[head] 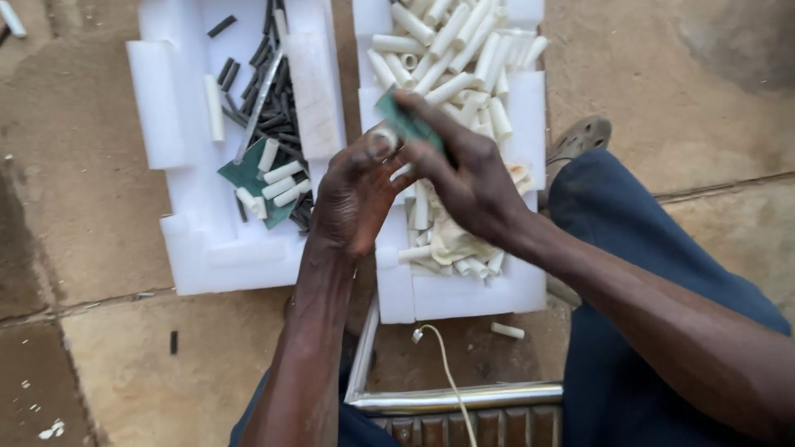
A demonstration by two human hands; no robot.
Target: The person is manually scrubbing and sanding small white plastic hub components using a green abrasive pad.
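While both hands are raised in the middle of the frame, a small white tube [383, 141] is pinched between the thumb and fingers of the left hand [352, 199], its round end turned toward the camera. A green card-like piece [406, 124] is gripped by the fingers of the right hand [468, 178], and it is held just beside the tube, touching it or nearly so; which of the two cannot be told. Both hands are closed on what they carry, and the fingertips of one hand meet those of the other.

Behind the right hand, in the upper centre of the frame, a white foam tray [530, 141] is seen, heaped with more white tubes [451, 50]; a crumpled pale cloth [451, 240] lies in its lower part. At the upper left a second foam tray [199, 240] is laid on the stone floor [99, 199]. In it are scattered short black sticks [269, 91], a thin metal strip [258, 103], another green piece [248, 178] and a few white tubes resting on that piece.

Near the bottom centre a metal frame [455, 397] is visible, with a white cord [447, 372] trailing over it. A dark blue trouser leg [629, 248] fills the right side, and a sandal [580, 136] shows above it.
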